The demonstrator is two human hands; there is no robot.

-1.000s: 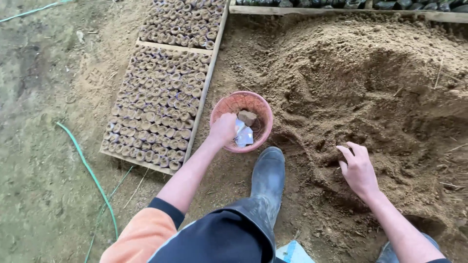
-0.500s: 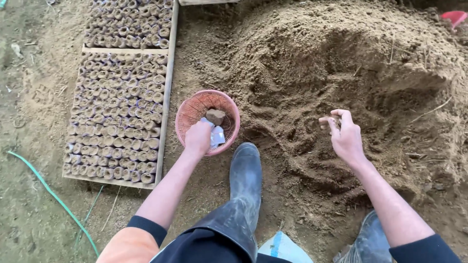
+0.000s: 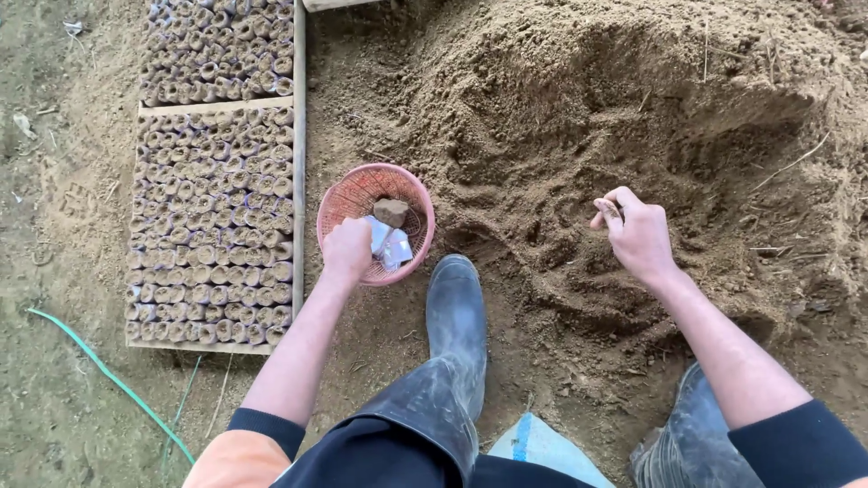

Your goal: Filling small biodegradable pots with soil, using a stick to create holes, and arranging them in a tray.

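Basket [image 3: 375,222] — left hand [image 3: 347,250] still closed on its near rim; right hand [image 3: 639,235] has lifted off the soil heap [image 3: 579,117], fingers pinched together.

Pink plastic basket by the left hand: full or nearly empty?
Nearly empty. The pink plastic basket shows bare mesh, holding only a brown soil clod and some pale small bags under the left hand.

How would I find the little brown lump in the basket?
Start at the big soil heap, then look left to the round pink basket beside the wooden tray of filled pots. The brown lump lies inside it, above the left hand; the pale plastic bags beside it are whitish, not brown.
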